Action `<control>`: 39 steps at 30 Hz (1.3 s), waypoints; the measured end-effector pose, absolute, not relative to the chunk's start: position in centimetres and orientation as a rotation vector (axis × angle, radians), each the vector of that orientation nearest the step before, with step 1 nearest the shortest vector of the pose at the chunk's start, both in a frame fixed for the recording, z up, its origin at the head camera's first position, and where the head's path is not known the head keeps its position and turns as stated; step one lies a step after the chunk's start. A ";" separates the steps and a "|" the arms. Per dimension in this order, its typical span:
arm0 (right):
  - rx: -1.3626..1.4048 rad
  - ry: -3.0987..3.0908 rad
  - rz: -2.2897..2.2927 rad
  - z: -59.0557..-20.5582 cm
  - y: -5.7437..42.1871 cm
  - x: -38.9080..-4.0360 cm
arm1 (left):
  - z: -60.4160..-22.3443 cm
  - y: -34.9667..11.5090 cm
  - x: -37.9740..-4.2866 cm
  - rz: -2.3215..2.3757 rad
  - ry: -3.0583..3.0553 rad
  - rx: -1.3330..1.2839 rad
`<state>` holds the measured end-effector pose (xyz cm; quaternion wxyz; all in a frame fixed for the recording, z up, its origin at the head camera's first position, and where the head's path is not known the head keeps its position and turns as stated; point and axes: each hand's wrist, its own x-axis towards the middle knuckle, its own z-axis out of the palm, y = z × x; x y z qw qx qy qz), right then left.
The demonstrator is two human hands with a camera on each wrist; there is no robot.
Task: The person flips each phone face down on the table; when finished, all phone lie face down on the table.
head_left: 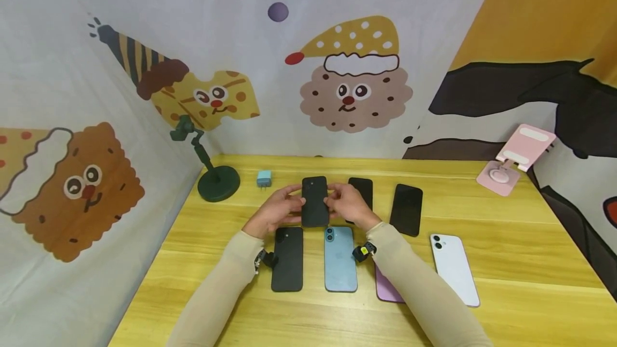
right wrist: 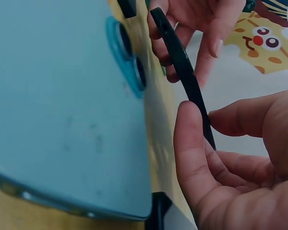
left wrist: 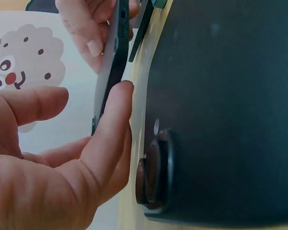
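Both hands hold a black smartphone (head_left: 315, 202) between them, its back and cameras turned up toward the head view. My left hand (head_left: 279, 208) grips its left edge with fingers and thumb. On the opposite edge, my right hand (head_left: 349, 202) pinches it between thumb and fingers. The left wrist view shows the held phone (left wrist: 114, 52) edge-on, and it looks thin in the right wrist view too. Nearer my body lie a dark phone (head_left: 287, 259) by the left wrist and a light blue phone (head_left: 340, 259) by the right wrist, both back up.
Two dark-faced phones lie to the right, one (head_left: 365, 191) partly behind my right hand, the other (head_left: 406, 210) beyond it. A purple phone (head_left: 387, 285) is partly under the right sleeve, near a white phone (head_left: 453, 266). Behind are a green stand (head_left: 219, 182), a blue charger (head_left: 263, 178) and a pink stand (head_left: 498, 173).
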<state>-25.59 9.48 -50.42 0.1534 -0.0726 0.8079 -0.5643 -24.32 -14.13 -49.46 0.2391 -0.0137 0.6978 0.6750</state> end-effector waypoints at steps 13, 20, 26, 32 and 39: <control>-0.206 2.349 -1.580 -50.9 8.7 -25.6 | -49.1 -14.2 -24.5 1.757 1.994 -0.097; -0.205 2.330 -1.574 -50.7 8.6 -25.5 | -49.1 -14.1 -24.4 1.761 1.995 -0.099; -0.197 2.287 -1.605 -50.7 8.7 -25.4 | -49.1 -14.3 -24.2 1.761 2.014 -0.092; -0.211 2.279 -1.603 -50.5 9.1 -25.4 | -48.7 -14.3 -24.0 1.760 2.027 -0.103; -0.214 2.305 -1.569 -50.2 9.4 -25.4 | -48.3 -14.2 -23.8 1.738 2.046 -0.092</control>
